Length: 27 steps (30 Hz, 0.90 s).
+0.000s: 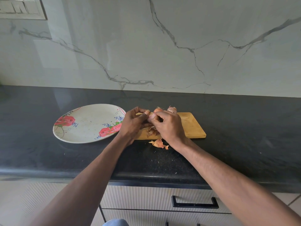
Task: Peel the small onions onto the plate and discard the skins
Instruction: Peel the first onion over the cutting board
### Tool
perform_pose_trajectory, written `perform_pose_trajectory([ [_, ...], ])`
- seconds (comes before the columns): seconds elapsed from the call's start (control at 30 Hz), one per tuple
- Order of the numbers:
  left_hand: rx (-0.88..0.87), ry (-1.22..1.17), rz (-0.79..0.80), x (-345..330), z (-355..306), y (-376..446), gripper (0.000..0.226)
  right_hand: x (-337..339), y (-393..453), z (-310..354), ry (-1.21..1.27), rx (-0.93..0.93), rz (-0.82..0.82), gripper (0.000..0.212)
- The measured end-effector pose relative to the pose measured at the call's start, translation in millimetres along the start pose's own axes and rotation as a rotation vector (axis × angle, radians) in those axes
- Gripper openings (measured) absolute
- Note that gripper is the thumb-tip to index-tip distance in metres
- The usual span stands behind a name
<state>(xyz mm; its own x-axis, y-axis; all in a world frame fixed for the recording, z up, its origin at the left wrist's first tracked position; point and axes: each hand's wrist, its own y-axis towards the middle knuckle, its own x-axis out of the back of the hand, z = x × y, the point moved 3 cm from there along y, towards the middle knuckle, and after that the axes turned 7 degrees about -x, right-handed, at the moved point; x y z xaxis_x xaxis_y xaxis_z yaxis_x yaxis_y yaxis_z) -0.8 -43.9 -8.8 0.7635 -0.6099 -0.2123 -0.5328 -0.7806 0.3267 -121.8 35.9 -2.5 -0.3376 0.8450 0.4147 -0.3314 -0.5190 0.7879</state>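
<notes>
While both hands work over the near-left end of the board [192,126], the step in hand reads as peeling the first onion [150,117]: the plate [84,126] carries no onions yet. The dark surface [48,154] bears plate at left and board at right, the two just beside each other. Left hand [133,123] holds the onion, fingers curled round it; right hand [167,126] pinches at its skin, grip narrow. Most of the onion is hidden between the hands. Two unpeeled onions [171,109] sit at the board's far edge, behind the hands. Loose skins [158,143] lie on the surface just off the board's near edge, more on the board under the hands. Next move, by my judgement: strip the remaining skin, then carry the onion left to the plate. Path looks unobstructed; scattered skins will need gathering.
</notes>
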Motion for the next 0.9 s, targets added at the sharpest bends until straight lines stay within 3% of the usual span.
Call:
perform_pose_trajectory([
  [0.2,0.036,-0.035,0.002,1.5,3.8,1.5,0.014,2.8,0.2,-1.7,0.146,-0.158,0.047,0.04],
  [0.37,0.043,-0.069,-0.001,1.8,4.3,2.2,0.014,3.7,-0.2,-5.0,0.191,-0.363,0.059,0.007],
  [0.6,0.059,-0.13,-0.004,1.7,3.5,3.7,0.013,5.6,3.5,-12.7,0.365,-0.638,0.109,0.011],
  [0.77,0.047,-0.155,0.002,1.1,2.8,3.3,0.014,8.7,3.4,-3.9,0.257,-0.504,0.118,0.019],
  [0.9,0.045,-0.207,0.031,0.4,-1.9,2.4,0.036,7.8,2.8,5.6,0.225,-0.362,0.154,0.017],
])
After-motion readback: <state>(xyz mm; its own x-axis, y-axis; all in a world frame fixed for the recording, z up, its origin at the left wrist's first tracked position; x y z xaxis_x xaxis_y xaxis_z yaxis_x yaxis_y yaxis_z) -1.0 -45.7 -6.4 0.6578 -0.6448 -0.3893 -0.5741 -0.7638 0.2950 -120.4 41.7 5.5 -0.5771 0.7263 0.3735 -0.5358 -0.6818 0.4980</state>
